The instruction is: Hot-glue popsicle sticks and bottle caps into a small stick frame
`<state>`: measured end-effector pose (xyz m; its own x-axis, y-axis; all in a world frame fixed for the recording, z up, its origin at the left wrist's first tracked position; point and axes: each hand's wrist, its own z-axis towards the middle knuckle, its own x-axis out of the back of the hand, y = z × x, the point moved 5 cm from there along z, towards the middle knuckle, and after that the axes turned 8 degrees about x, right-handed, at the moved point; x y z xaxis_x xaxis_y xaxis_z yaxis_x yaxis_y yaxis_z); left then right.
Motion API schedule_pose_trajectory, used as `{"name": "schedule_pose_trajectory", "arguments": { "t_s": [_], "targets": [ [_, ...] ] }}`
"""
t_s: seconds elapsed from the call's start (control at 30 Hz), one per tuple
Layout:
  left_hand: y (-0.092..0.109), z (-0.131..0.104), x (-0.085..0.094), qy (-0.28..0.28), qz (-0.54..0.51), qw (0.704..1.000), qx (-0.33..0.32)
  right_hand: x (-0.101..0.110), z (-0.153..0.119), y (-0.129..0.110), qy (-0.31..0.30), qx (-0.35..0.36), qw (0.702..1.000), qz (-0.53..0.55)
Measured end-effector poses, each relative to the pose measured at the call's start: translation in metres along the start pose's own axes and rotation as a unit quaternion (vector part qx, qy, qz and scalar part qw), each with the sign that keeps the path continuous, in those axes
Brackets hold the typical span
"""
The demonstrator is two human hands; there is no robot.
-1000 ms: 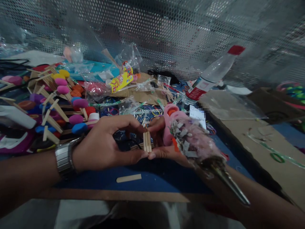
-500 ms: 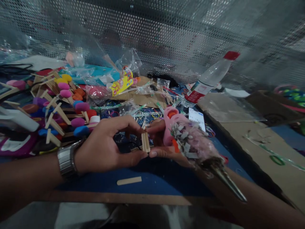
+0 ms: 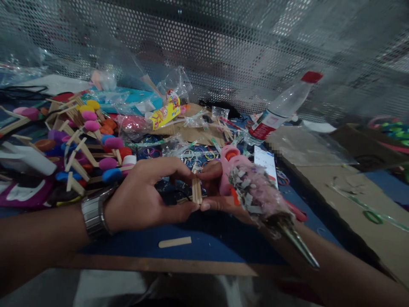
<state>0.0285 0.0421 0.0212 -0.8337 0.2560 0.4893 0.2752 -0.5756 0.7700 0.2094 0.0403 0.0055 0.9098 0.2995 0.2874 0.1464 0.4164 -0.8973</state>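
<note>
A small bundle of wooden craft sticks [image 3: 197, 190] is pinched upright between both hands, over the blue tabletop. My left hand [image 3: 143, 194], with a metal watch on the wrist, grips its left side with thumb and fingers. From the right, my right hand [image 3: 220, 198] presses the bundle with thumb and fingertips. A pink tool [image 3: 226, 181] with a fluffy, debris-covered body [image 3: 258, 187] and a pointed metal tip lies over my right hand and hides part of it. One loose stick [image 3: 175, 242] lies flat nearer the table's front edge.
At left, sticks with colourful round pieces [image 3: 81, 149] form a pile. Behind are a yellow wrapper [image 3: 166, 114] and clear plastic bags. A red-capped bottle [image 3: 275, 111] leans by a lit phone [image 3: 266, 161]. Cardboard [image 3: 338, 200] lies at right.
Both hands keep their hold on the stick bundle and have barely moved. The view has shifted slightly, and the pointed metal tip sits a little further left.
</note>
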Motion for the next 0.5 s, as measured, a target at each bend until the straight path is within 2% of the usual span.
{"name": "schedule_pose_trajectory", "arguments": {
  "t_s": [0.5],
  "targets": [
    [0.0005,0.0005,0.0008,0.001,0.016,1.0,-0.001,-0.0005,-0.0015,0.0019,0.017,-0.009,1.0,-0.006]
  ]
}}
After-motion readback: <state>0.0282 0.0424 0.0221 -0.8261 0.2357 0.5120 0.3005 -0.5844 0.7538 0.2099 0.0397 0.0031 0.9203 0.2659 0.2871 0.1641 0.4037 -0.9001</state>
